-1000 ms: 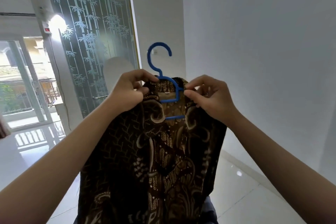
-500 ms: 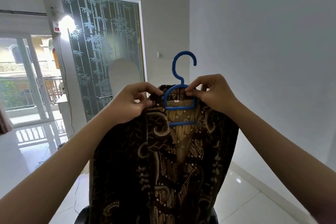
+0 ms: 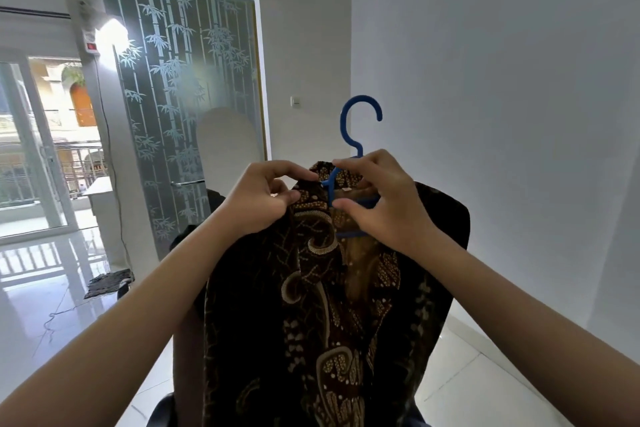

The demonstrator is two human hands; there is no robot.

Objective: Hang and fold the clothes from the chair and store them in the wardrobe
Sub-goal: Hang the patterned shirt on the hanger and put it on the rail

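A dark brown batik shirt (image 3: 322,315) with tan swirls hangs in front of me on a blue plastic hanger (image 3: 358,121), whose hook points up. My left hand (image 3: 263,201) pinches the shirt's collar at the left of the hanger neck. My right hand (image 3: 381,198) grips the hanger's body and the collar on the right, fingers curled round both. The shirt hides most of the hanger's arms. A dark chair back (image 3: 194,232) shows behind the shirt at the left.
A frosted glass door (image 3: 187,87) with a bamboo pattern stands ahead on the left, a sliding glass door (image 3: 31,149) further left. White walls meet in a corner ahead. A dark mat (image 3: 107,282) and a cable lie on the glossy white floor.
The view has turned slightly left, so the hanger and shirt sit further right. My right hand has shifted down over the hanger's body; my left hand still pinches the collar.
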